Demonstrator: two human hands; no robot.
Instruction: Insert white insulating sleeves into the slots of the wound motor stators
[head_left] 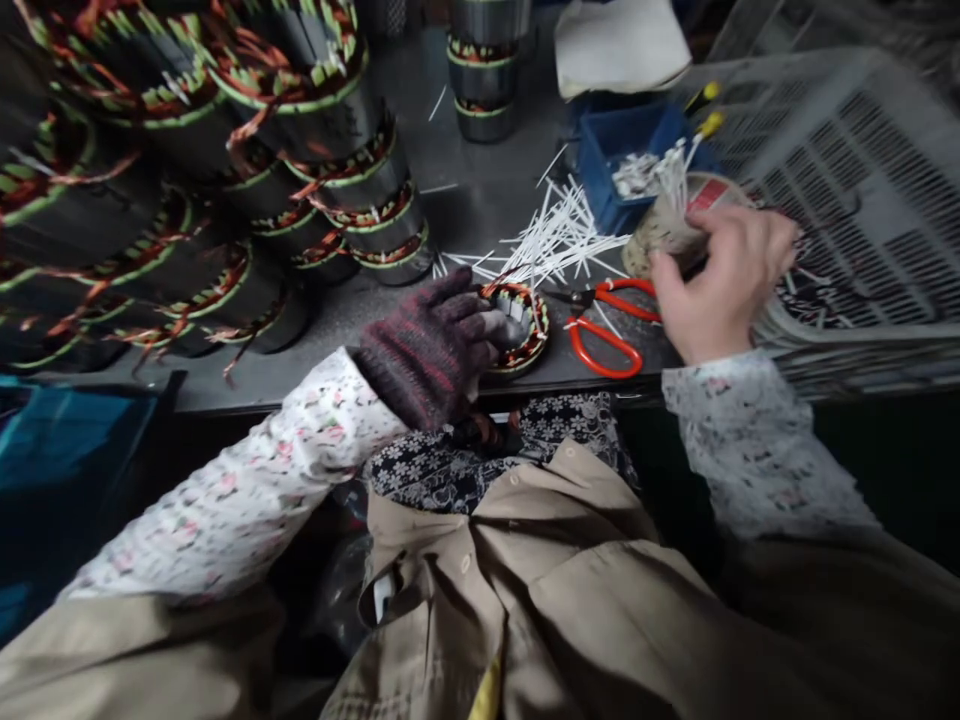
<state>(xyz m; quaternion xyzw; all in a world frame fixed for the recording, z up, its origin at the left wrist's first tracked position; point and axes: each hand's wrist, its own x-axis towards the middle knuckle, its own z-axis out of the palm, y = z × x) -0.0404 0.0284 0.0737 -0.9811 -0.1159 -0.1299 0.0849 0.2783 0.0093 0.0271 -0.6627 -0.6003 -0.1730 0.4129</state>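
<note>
A grey metal bench point(330, 340) carries stacked wound cores point(337, 130). Near its front edge, a single core point(536, 345) lies at the fingertips of the gloved left hand point(427, 350), left of the bare right hand point(724, 275). The left fingers bend loosely over its rim; the right thumb and fingers stand parted at a worn cup point(660, 238). Whether either grips, I cannot tell. Red-handled scissors point(626, 366) lie between.
</note>
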